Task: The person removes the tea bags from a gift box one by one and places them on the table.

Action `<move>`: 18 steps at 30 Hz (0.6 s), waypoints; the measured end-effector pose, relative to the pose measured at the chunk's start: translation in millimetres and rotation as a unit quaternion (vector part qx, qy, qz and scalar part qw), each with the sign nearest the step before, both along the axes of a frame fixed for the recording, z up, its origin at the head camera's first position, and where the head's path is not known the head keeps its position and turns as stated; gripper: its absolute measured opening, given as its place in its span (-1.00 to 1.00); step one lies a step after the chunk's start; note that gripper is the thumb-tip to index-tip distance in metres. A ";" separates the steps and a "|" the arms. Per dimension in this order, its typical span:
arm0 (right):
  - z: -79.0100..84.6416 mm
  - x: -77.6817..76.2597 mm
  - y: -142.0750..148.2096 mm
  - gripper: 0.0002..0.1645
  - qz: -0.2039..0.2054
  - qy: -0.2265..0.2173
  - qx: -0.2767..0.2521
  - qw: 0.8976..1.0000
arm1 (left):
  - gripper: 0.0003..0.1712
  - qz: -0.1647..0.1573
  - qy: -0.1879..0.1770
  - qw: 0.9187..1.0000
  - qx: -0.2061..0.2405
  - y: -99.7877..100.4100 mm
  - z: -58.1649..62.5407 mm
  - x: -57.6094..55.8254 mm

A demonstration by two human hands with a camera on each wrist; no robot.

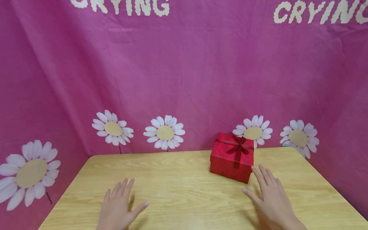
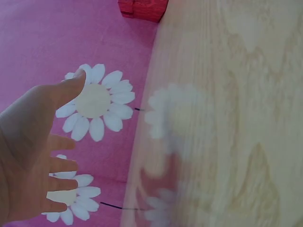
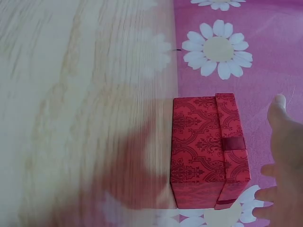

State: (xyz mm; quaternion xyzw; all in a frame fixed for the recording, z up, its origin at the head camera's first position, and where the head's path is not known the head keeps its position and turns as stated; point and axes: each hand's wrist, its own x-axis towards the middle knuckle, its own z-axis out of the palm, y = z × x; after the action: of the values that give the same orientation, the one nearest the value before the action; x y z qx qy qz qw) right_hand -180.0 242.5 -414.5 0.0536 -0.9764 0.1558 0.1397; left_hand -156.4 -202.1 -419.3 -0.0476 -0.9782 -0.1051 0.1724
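With twelve at the far edge of the table [image 1: 178,198] and its middle as the clock's centre, the red box [image 1: 227,156] stands between one and two o'clock, near that edge. Its lid is on, and a dark red ribbon on top is tied in a bow [image 1: 240,146].

The right hand [image 1: 271,198] is between three and four o'clock, fingers straight and thumb spread wide, holding nothing. Its fingertips are just beside the box; the right wrist view shows a gap between them. The left hand [image 1: 118,204] is between eight and nine o'clock, well apart from the box, its fingers straight, its thumb wide and its palm bare. Both hands cast shadows on the wood.

Behind the table hangs a pink cloth [image 1: 187,73] with white daisies [image 1: 165,132] and, towards eleven and one, pale letters [image 1: 317,12].
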 end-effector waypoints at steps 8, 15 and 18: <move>-1.5 -5.3 5.4 -0.04 0.015 0.066 -0.011 0.998 | -0.10 -0.023 0.003 0.998 0.055 10.2 -7.7 -9.6; -3.6 -14.6 11.6 -0.13 -0.002 0.066 -0.053 0.996 | -0.28 -0.050 0.013 0.993 0.106 27.7 -6.7 -25.4; -3.9 -18.0 13.1 -0.14 -0.013 0.046 -0.063 0.997 | -0.33 -0.055 0.005 0.990 0.128 37.1 -5.1 -33.6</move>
State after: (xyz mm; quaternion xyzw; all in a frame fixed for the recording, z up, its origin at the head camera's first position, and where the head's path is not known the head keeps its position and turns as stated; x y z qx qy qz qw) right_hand -198.0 255.6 -418.4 0.0396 -0.9578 0.2123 0.1898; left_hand -190.0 -165.0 -424.4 -0.0795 -0.9518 -0.2384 0.1761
